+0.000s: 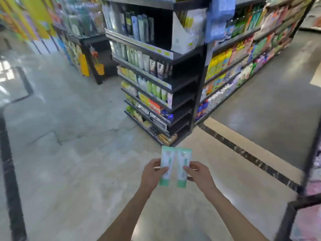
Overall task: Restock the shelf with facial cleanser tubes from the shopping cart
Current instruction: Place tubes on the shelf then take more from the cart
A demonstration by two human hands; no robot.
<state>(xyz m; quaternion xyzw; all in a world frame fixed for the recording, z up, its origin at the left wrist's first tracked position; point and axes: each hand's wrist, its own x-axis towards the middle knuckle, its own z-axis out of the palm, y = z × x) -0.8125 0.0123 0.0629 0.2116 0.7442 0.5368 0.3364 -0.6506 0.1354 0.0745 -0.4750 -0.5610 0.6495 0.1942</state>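
Note:
I hold two white-and-green facial cleanser tubes upright, caps down, side by side over the floor. My left hand [151, 174] grips the left tube [167, 159]. My right hand [199, 174] grips the right tube [183, 161]. Ahead stands the black end shelf [184, 79] with rows of tubes and bottles on its left part and bare dark space on its right part. A row of similar green tubes [156, 88] stands on a middle tier. The shopping cart is not in view.
A long aisle of stocked shelves [243, 54] runs back on the right. A black metal rack [298, 202] stands close at the right edge. Another display [83, 49] is far left. Grey floor with dark border strips lies between me and the shelf.

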